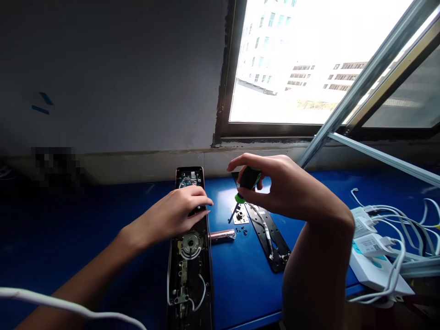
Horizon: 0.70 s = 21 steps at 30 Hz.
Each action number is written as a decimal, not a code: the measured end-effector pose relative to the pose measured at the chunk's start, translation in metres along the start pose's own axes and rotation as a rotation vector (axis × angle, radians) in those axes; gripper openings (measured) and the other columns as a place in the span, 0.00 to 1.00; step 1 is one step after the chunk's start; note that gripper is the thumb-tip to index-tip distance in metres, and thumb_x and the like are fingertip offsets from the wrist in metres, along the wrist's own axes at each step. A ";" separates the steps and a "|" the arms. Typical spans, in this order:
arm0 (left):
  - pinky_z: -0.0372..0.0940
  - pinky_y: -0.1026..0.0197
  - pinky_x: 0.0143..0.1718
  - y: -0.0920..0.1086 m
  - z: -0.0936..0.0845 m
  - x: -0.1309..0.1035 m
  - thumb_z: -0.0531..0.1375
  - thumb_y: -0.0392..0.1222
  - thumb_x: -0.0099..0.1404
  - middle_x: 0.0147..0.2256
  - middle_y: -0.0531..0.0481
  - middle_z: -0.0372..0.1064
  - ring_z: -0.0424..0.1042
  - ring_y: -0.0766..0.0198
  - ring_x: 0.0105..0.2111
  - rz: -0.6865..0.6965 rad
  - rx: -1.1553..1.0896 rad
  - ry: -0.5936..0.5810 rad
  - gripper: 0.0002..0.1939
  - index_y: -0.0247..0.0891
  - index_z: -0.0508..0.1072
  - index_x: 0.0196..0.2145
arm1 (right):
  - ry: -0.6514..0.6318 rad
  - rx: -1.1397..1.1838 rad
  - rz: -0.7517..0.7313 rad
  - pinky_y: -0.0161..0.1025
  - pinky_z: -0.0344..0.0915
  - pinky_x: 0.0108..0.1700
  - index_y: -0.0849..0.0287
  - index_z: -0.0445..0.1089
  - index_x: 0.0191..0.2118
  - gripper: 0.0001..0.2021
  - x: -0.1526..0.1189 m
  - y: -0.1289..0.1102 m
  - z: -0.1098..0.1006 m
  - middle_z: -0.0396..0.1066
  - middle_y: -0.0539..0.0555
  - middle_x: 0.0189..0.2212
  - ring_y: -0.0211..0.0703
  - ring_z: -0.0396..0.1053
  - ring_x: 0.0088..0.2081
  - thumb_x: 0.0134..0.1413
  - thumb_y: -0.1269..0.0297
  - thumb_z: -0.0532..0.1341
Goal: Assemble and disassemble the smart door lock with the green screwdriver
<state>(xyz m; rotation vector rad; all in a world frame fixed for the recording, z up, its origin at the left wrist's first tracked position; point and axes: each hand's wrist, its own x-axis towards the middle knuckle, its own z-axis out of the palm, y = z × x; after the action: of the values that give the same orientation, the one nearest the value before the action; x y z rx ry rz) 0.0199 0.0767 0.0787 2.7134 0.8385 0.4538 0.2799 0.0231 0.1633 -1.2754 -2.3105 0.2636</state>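
My right hand (271, 181) is closed round the handle of a screwdriver (250, 178) with a black and green grip. Its shaft slants down and left, the tip above the blue table beside a small metal plate (240, 214). Over the upper part of a long black lock housing (190, 270) rests my left hand (187, 206), thumb and forefinger apart. The housing lies with its inside facing up, showing a circuit board (187, 176), a round metal part (190, 244) and white wires. My left hand hides part of its interior.
Several small dark screws (243, 230) lie near a copper-coloured cylinder (222, 235). A long black plate (271, 243) with a white cable lies further right. White chargers (373, 245) and cables crowd a power strip (381, 275). A metal frame bar (364, 68) slants across the window.
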 end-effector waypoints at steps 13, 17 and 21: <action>0.69 0.61 0.45 -0.030 -0.029 -0.048 0.65 0.38 0.70 0.48 0.50 0.77 0.78 0.59 0.44 -0.103 -0.112 -0.060 0.10 0.43 0.81 0.48 | 0.339 0.218 -0.204 0.39 0.76 0.41 0.56 0.71 0.56 0.19 0.033 -0.036 0.043 0.78 0.49 0.38 0.39 0.77 0.37 0.59 0.68 0.68; 0.69 0.61 0.46 -0.029 -0.034 -0.050 0.66 0.40 0.69 0.50 0.50 0.75 0.78 0.59 0.46 -0.102 -0.116 -0.089 0.09 0.44 0.82 0.47 | 0.336 0.224 -0.255 0.37 0.77 0.42 0.57 0.72 0.54 0.18 0.042 -0.045 0.062 0.78 0.49 0.39 0.37 0.77 0.38 0.58 0.72 0.68; 0.69 0.60 0.46 -0.027 -0.039 -0.053 0.66 0.41 0.69 0.52 0.51 0.72 0.77 0.59 0.45 -0.130 -0.112 -0.148 0.10 0.47 0.82 0.48 | 0.301 0.165 -0.253 0.33 0.76 0.43 0.56 0.73 0.54 0.18 0.046 -0.049 0.072 0.78 0.48 0.40 0.35 0.77 0.37 0.57 0.72 0.68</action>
<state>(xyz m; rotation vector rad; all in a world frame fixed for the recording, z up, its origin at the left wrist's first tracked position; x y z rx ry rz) -0.0491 0.0733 0.0938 2.5359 0.9128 0.2606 0.1869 0.0396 0.1345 -0.8660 -2.1135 0.1600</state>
